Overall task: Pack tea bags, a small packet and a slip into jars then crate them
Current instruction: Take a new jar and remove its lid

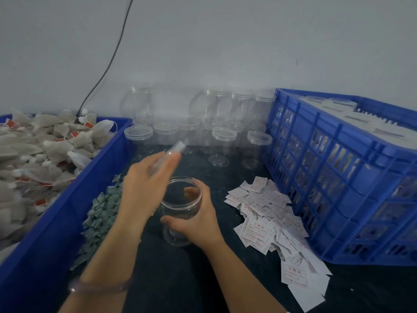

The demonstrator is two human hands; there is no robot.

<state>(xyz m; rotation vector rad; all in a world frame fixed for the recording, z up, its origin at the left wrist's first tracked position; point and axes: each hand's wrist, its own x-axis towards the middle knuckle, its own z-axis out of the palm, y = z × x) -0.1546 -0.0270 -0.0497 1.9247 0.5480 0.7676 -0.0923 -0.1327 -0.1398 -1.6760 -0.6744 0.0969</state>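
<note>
A clear plastic jar (180, 213) stands open on the dark table, and it looks empty. My right hand (200, 222) is wrapped around its right side. Just above and left of the jar's mouth, my left hand (144, 186) holds up a blurred clear flat thing (174, 151), apparently the jar's lid. Tea bags (38, 152) with red tags fill a blue bin (74, 199) on the left. Small green packets (101, 213) lie piled beside that bin. White printed slips (266, 220) are heaped to the right of the jar.
A blue slatted crate (338, 177) on the right holds lidded jars (361, 118). Several empty open jars (223, 141) stand along the back wall. A black cable (108, 64) runs down the wall.
</note>
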